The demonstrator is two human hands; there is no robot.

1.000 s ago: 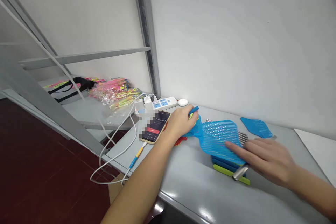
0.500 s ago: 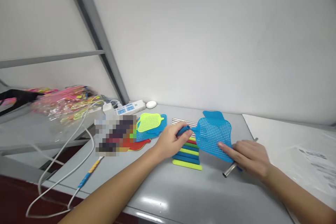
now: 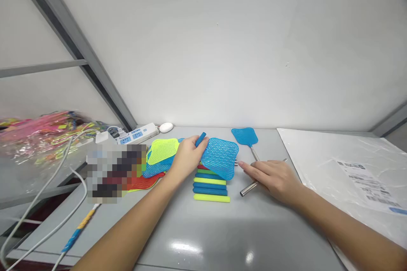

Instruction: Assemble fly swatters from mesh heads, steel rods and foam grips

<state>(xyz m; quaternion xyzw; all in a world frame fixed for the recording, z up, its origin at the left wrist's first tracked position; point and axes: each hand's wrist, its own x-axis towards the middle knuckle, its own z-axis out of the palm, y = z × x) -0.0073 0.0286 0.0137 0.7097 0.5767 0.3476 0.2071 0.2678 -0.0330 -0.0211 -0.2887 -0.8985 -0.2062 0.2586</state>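
While the left hand (image 3: 188,155) is pinching a blue tube (image 3: 200,139) between its thumb and fingers, a blue mesh head (image 3: 221,156) is extending just to the right of it. How these two are joining, I cannot tell, because the hand is hiding the place. The right hand (image 3: 275,178) is curling its fingers over a metal rod (image 3: 249,188), whose ends are showing on both sides, and its forefinger is pointing to the near edge of the mesh head. Beyond it, the stem of a blue swatter (image 3: 244,136) is running towards this hand. Coloured tubes (image 3: 210,192) are lying in a row on the desk (image 3: 178,228), partly under the mesh head in this view. At the right, a white package (image 3: 311,161) is lying flat.
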